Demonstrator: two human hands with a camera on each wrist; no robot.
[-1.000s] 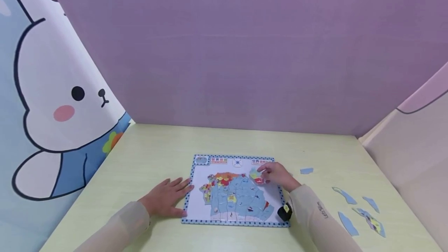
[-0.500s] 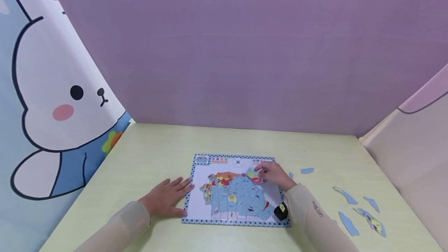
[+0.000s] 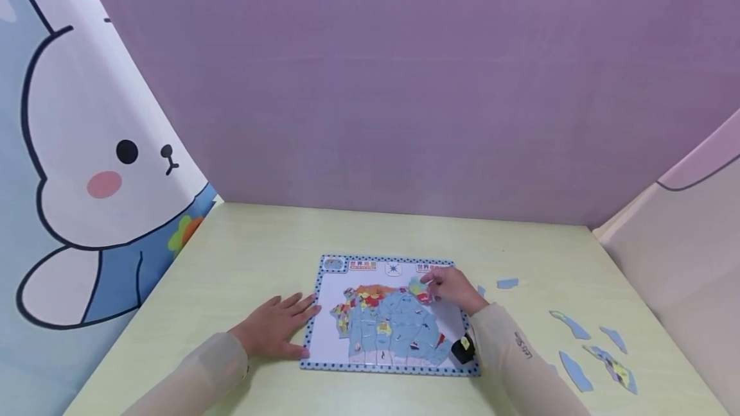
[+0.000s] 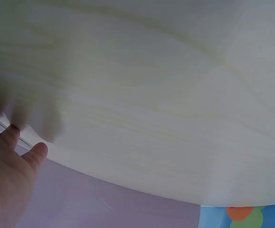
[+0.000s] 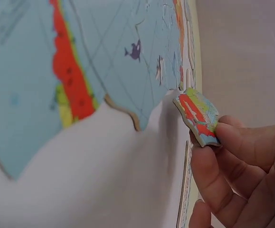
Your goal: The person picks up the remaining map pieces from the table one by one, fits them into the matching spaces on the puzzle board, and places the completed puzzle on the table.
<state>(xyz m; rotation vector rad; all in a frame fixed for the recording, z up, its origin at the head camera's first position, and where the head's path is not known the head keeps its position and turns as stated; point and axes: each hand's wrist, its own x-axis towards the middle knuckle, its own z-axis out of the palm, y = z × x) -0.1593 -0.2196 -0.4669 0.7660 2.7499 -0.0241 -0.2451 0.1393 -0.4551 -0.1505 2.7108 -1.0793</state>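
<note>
My right hand [image 3: 457, 289] pinches a puzzle piece [image 5: 197, 116] between thumb and fingers; the piece shows red, yellow-green and light blue. In the head view it is over the upper right of the puzzle board [image 3: 324, 294], at the edge of the joined map pieces [image 3: 405, 326]. The board is white with a blue dotted border. My left hand [image 3: 277, 326] lies flat with fingers spread, its fingertips and thumb on the board's left border. In the left wrist view part of the left hand [image 4: 9, 171] shows at the lower left edge.
Several loose blue puzzle pieces lie on the table right of the board, among them a multicoloured piece [image 3: 614, 368] and a small one [image 3: 507, 283]. A black wrist camera [image 3: 462, 348] overlaps the board's lower right corner. A purple panel [image 3: 405, 82] stands behind the table [image 3: 260, 230].
My right hand has shifted slightly left with the puzzle piece, nearer the joined pieces, then stayed almost still. The left hand has not moved.
</note>
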